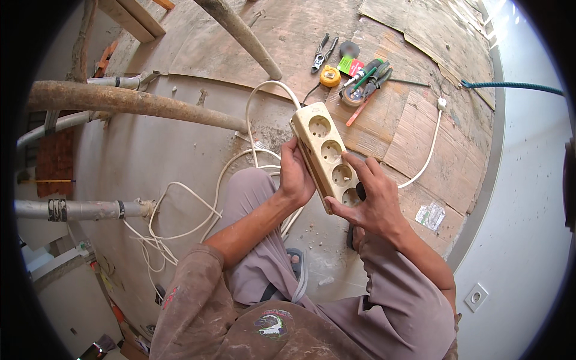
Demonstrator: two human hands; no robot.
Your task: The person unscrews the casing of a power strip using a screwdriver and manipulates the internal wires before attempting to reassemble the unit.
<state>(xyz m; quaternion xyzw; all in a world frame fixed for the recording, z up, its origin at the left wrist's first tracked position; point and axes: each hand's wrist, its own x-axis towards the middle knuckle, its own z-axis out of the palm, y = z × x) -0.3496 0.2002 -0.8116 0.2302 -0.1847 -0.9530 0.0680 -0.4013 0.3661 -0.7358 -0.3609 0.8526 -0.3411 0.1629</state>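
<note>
holding the cream power strip above the floor, sockets up, just off the cardboard's near edge. my left hand is closed around its left side. my right hand is half curled, thumb at the near end, index finger along the right edge; whether it grips the small dark piece there, i cannot tell. white cord leaves the far end. on the cardboard: yellow tape measure, pliers; white plug toward the right edge.

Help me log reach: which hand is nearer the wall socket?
Right. The right hand is left of the wall socket, touching the power strip; the left hand, holding its left side, is farther left.
</note>
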